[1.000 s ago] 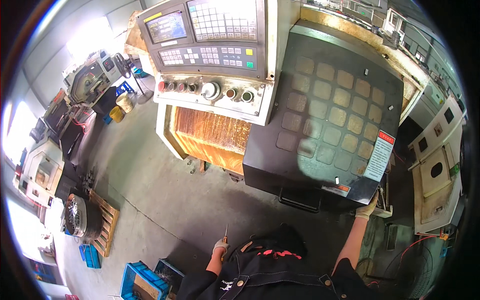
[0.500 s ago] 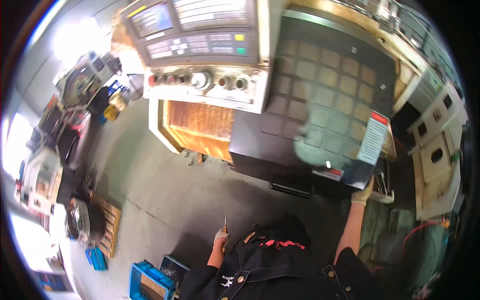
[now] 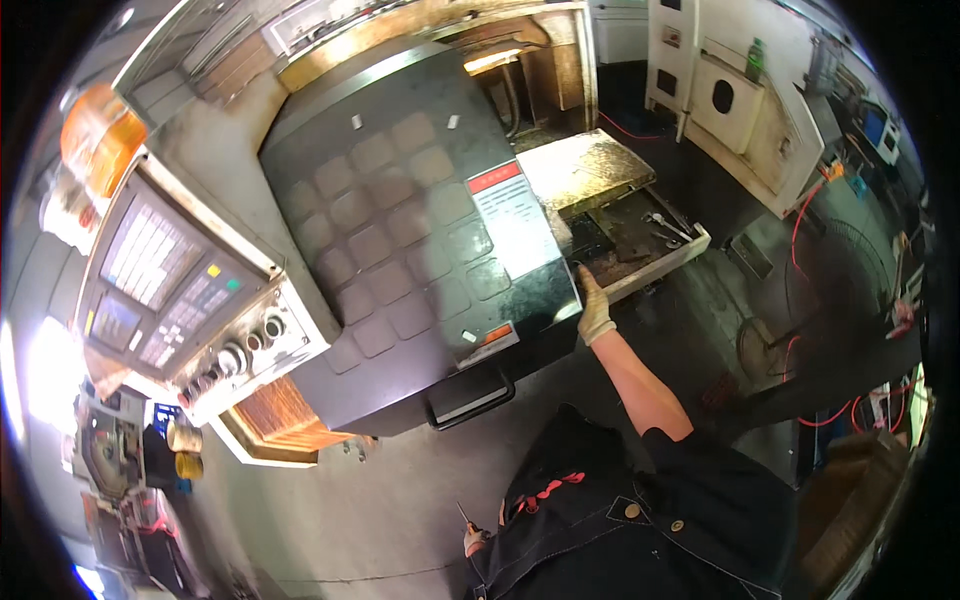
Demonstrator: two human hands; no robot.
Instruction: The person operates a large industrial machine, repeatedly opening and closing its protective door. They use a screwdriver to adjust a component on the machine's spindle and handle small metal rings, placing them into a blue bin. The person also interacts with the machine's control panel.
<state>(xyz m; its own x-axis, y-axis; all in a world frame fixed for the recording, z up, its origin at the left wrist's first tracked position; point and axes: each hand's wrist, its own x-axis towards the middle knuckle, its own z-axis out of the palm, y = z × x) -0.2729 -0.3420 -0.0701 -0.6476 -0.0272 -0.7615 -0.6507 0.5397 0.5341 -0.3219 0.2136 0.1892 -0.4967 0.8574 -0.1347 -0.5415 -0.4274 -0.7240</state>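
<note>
My right hand (image 3: 596,312), in a pale work glove, is at the right edge of a big black machine door (image 3: 385,225). Its fingers lie along that edge and seem to hook round it, though their tips are partly hidden. My left hand (image 3: 475,542), also gloved, is low near my jacket, closed round a screwdriver (image 3: 463,514) with its thin shaft pointing up. Much of that hand is hidden by my clothing. A dark pull handle (image 3: 472,405) sits on the door's lower front, untouched.
Left of the door stands a control panel (image 3: 185,285) with buttons and knobs. To the right, an open drawer (image 3: 655,262) holds wrenches (image 3: 670,226) beneath a metal shelf (image 3: 590,168). Red hoses (image 3: 797,235) and a white cabinet (image 3: 735,100) are farther right.
My view has swung to the right, so the door and panel sit farther left and the drawer shows more. My right hand stays at the door's edge; the screwdriver stays in my left.
</note>
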